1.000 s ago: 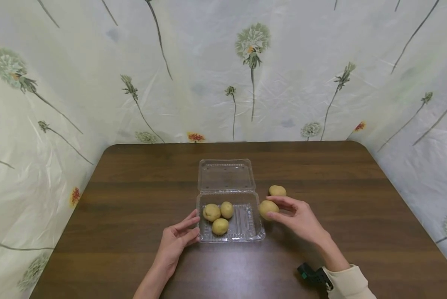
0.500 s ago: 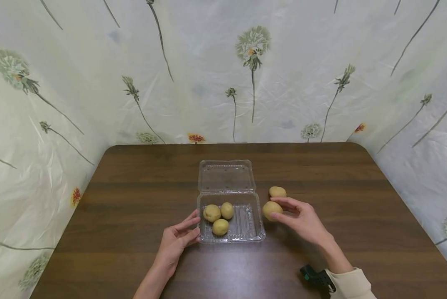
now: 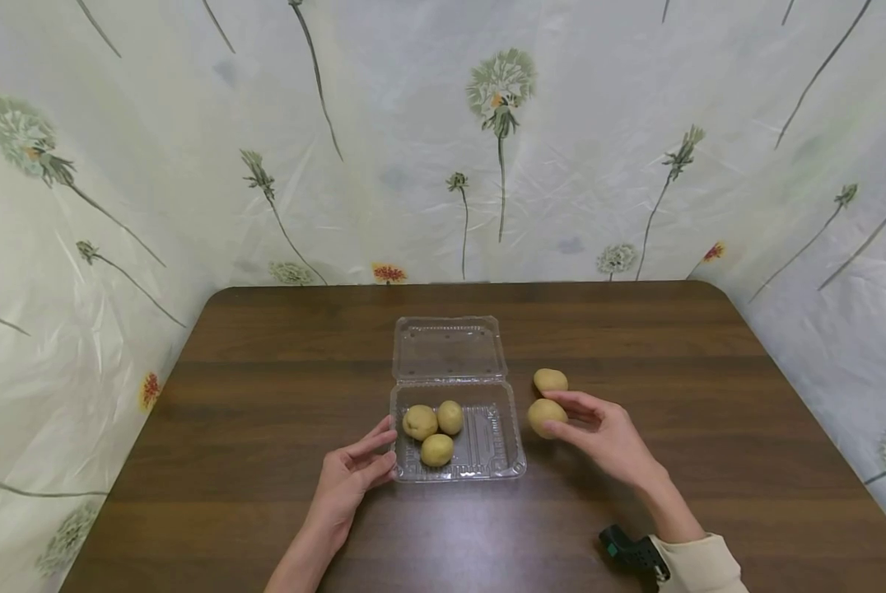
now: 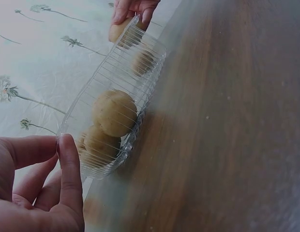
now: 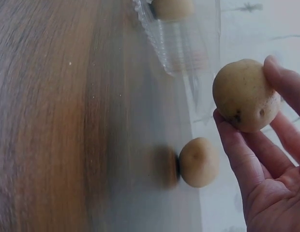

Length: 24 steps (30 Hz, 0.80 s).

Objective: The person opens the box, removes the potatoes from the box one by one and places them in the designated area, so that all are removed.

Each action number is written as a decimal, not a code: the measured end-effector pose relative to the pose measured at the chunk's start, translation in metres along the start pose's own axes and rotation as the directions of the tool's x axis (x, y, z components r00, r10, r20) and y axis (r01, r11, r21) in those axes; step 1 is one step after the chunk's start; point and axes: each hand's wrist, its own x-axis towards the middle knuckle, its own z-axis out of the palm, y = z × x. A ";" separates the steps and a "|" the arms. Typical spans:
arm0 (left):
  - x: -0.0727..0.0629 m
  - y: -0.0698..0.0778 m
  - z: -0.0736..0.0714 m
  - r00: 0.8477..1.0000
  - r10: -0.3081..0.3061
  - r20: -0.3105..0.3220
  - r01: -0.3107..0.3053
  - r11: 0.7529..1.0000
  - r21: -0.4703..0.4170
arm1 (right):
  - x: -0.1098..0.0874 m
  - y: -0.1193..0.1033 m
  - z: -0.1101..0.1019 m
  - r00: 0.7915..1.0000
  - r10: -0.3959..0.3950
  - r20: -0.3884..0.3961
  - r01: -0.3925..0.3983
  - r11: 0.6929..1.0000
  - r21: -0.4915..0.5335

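Observation:
A clear plastic clamshell container point(image 3: 487, 441) lies with its lid point(image 3: 449, 350) folded back. Inside its left half sit three potatoes point(image 3: 436, 450). My left hand point(image 3: 350, 476) pinches the container's left rim between thumb and finger, as the left wrist view shows. Just right of the container, my right hand point(image 3: 599, 432) holds another potato point(image 5: 247, 95) between thumb and fingertips, raised off the table in the right wrist view. One more potato point(image 3: 550, 380) rests on the table behind the held one.
All this stands on a dark brown wooden table point(image 3: 280, 362) with rounded back corners. Behind and beside it hangs a pale curtain point(image 3: 398, 181) printed with dandelions. A black device point(image 3: 631, 553) is strapped to the right wrist, by a cream sleeve point(image 3: 698, 566).
My right hand has moved slightly right with its potato, away from the container's right rim. The left hand and the container have stayed put.

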 end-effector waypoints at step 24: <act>0.000 0.002 0.002 0.999 -0.039 -0.027 0.039 0.999 0.002 | -0.004 0.013 -0.017 0.999 0.011 -0.053 -0.017 0.994 -0.111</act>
